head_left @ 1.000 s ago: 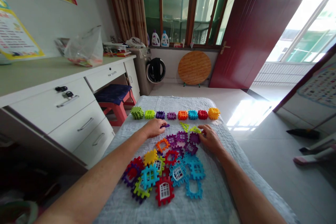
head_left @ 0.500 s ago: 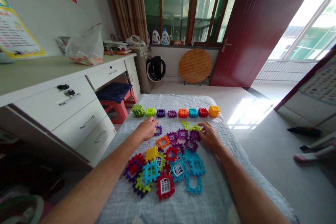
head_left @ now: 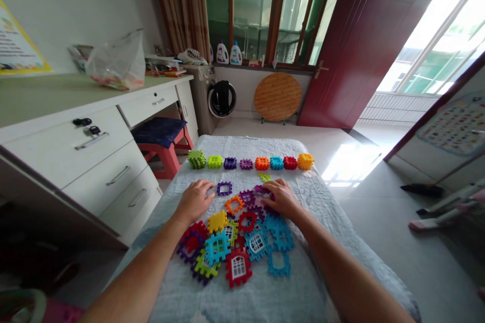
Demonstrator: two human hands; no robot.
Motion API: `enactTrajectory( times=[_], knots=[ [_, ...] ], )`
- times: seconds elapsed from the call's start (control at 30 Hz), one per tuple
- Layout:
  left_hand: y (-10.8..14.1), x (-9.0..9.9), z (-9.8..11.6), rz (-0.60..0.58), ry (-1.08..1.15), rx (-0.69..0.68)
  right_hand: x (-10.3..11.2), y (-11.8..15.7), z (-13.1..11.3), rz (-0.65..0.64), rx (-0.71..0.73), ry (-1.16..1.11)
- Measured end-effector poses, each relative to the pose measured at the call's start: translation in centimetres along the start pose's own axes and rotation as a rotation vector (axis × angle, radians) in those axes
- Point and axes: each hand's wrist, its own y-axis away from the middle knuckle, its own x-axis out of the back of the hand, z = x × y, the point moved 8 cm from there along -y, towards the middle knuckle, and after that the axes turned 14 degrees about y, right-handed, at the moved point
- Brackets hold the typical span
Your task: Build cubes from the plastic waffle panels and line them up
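Note:
My left hand (head_left: pixel 196 200) rests on the cloth with its fingers apart and nothing in them. Just right of it lies a dark purple square interlocking tile (head_left: pixel 225 188), apart from the fingertips. My right hand (head_left: pixel 282 199) reaches over the purple tiles, thumb and fingers closed around a purple tile (head_left: pixel 261 189), which it partly hides. Beside that tile lies another purple tile (head_left: pixel 247 197). A lime green triangular piece (head_left: pixel 264 177) sits beyond the fingers. Nearer me spreads a loose pile with a yellow tile (head_left: pixel 217 222), an orange frame (head_left: pixel 234 205) and a red window tile (head_left: pixel 238 267).
A row of small stacks in several colours, from a green stack (head_left: pixel 197 159) to a yellow-orange stack (head_left: pixel 305 161), lines the far part of the cloth-covered table (head_left: pixel 182 292). A white desk (head_left: pixel 56 96) and red stool (head_left: pixel 172 156) stand left.
My left hand has drawn back left and nearer me, away from the dark purple tile. My right hand has moved left from the green triangles onto the purple tiles. The view has shifted slightly.

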Motion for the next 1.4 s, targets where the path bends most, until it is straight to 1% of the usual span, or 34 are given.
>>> enactTrajectory(
  times=[0.1,0.2,0.27,0.33,0.4,0.47,0.57,0.63,0.73,0.8,1.0,1.13,1.23,1.33,1.4],
  knots=[
    [0.0,0.1,-0.4,0.038,0.027,-0.005,-0.2,-0.9,-0.4,-0.056,0.023,0.097],
    [0.0,0.3,-0.5,0.061,0.041,-0.002,0.1,-2.0,-0.6,-0.085,0.031,0.16],
    [0.1,0.3,-0.6,0.068,0.049,0.0,0.7,-2.7,-0.5,-0.083,0.007,0.116],
    [0.2,0.2,-0.8,0.071,0.058,-0.003,1.0,-3.3,-0.2,-0.082,-0.043,0.02],
    [0.2,0.1,-1.0,0.077,0.068,-0.011,0.9,-3.6,0.1,-0.109,-0.092,-0.035],
    [0.2,0.0,-1.2,0.096,0.076,-0.026,0.5,-3.6,0.4,-0.132,-0.14,0.029],
    [0.3,-0.1,-1.4,0.13,0.087,-0.053,0.5,-3.3,0.1,-0.069,-0.184,0.196],
    [0.3,-0.1,-1.4,0.142,0.095,-0.063,0.3,-3.2,-1.2,-0.051,-0.124,0.191],
    [0.4,0.0,-1.3,0.153,0.104,-0.067,-0.7,-3.1,-3.9,-0.146,0.077,0.07],
    [0.4,0.1,-1.2,0.157,0.109,-0.069,-1.2,-3.0,-5.0,-0.201,0.162,0.029],
    [0.5,0.1,-1.1,0.159,0.11,-0.071,-1.8,-3.2,-5.3,-0.26,0.215,0.047],
    [0.5,0.2,-1.0,0.16,0.109,-0.07,-1.5,-3.1,-5.3,-0.227,0.2,0.064],
    [0.4,0.2,-1.1,0.16,0.111,-0.061,-0.8,-3.2,-5.4,-0.17,0.168,0.007],
    [0.4,0.2,-1.2,0.156,0.114,-0.056,-0.2,-3.6,-4.7,-0.107,0.078,-0.1],
    [0.5,0.1,-1.3,0.157,0.118,-0.058,-0.4,-3.9,-4.1,-0.092,0.027,-0.156]
  ],
)
